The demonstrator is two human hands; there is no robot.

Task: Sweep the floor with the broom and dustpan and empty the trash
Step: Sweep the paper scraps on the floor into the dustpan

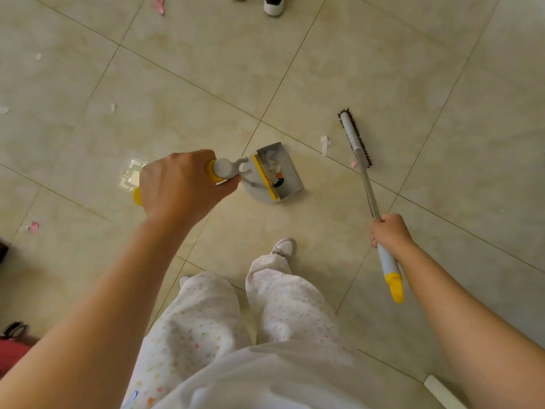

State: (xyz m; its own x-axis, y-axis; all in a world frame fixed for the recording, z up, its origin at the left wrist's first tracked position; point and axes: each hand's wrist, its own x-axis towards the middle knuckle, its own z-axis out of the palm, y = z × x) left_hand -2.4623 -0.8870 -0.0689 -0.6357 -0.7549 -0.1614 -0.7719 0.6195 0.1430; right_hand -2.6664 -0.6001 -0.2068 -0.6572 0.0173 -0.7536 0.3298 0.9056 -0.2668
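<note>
Floor: beige floor tiles (383, 54) with thin dark grout lines, littered with torn paper. White bits lie far left, pink bits at the top edge and lower left.
Dustpan: the grey dustpan (290, 172) sits on the floor just ahead of us, with a yellow comb along its back and paper scraps lying in the tray. We judge that its mouth faces right, toward the broom.
Left hand: our left hand (182, 184) is curled round the top of the dustpan's upright handle, gripping it.
Right hand: our right hand (389, 231) is wrapped round the broom (367, 187) on its shaft, above the yellow end cap.
Broom head: the broom head (354, 134) rests on the floor to the right of the pan. Its long axis runs away from us, roughly parallel to the comb.
Between them: a white scrap (324, 144) lies between pan and bristles. A pink scrap (354, 163) sits just beside the bristles on the pan side.
Coming move: we judge that a short leftward stroke by the right hand — the nearer one — would carry both scraps in, while the left only steadies the pan.
Elsewhere: a clear plastic wrapper (129, 175) lies on the floor by the left hand, and another person's shoes (274, 7) show at the top edge.
</note>
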